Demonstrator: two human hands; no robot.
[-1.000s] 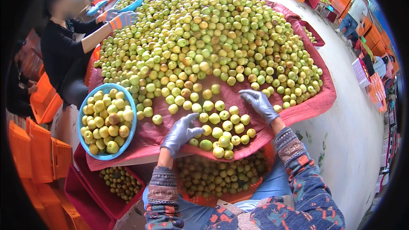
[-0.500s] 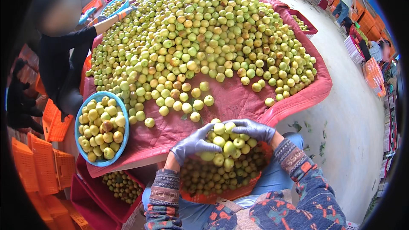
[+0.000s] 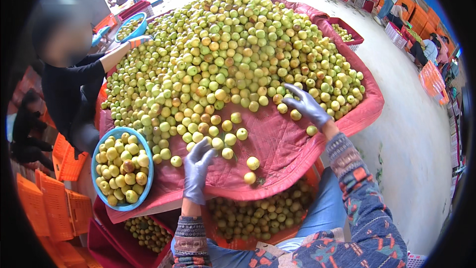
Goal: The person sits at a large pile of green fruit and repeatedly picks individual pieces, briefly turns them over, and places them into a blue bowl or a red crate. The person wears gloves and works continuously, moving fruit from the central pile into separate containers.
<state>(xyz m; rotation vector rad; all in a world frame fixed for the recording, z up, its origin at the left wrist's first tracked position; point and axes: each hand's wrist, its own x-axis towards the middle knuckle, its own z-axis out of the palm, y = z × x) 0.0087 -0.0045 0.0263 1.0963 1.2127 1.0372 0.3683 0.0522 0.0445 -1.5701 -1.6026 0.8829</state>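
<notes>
A large heap of round yellow-green fruits, like jujubes, some with brown patches, covers most of a table under a red quilted cloth. My left hand, in a grey glove, is raised over the cloth's near edge, fingers apart and nothing held, with loose fruits just beyond its fingertips. Further right, my right hand, gloved alike, reaches to the heap's near right edge with fingers spread; it grips no fruit. Two loose fruits lie on the cloth between the hands. Below the table edge, an orange container between my legs holds many fruits.
A blue basin full of fruits stands on the table's left corner, above dark red crates. A co-worker reaches into the heap from the left. Orange crates are stacked at left; others work at the far right.
The cluster of fruits held between both hands over the orange container is gone from them. My hands have separated: left moved left, right forward to the heap. Two fruits now lie on the near cloth.
</notes>
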